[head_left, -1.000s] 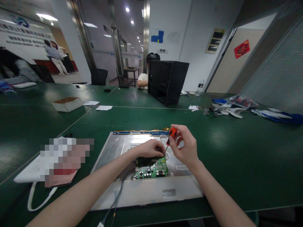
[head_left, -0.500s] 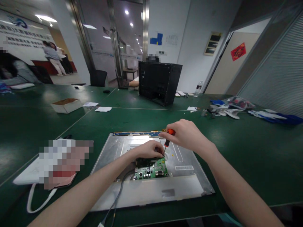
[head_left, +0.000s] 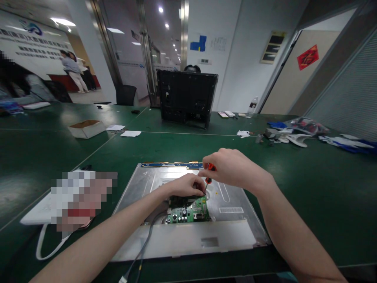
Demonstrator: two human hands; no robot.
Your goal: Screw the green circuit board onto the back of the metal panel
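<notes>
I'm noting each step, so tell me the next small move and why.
Probably a slight turn of the screwdriver: the right hand grips its handle, the shaft points down at the green circuit board's upper right corner, and the left hand's fingertips are beside the tip.

A green table [head_left: 294, 177] lay under the fingers [head_left: 198, 192]; far beyond them stood a chair [head_left: 126, 95], glass door [head_left: 125, 43] and pale wall [head_left: 250, 35].

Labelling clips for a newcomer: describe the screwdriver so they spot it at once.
On the green table lies a flat silver panel carrying a green circuit board. At the board's far right corner, the right hand holds the screwdriver, tip down beside the left hand. Its red-and-black handle sets it apart from panel and board.
</notes>
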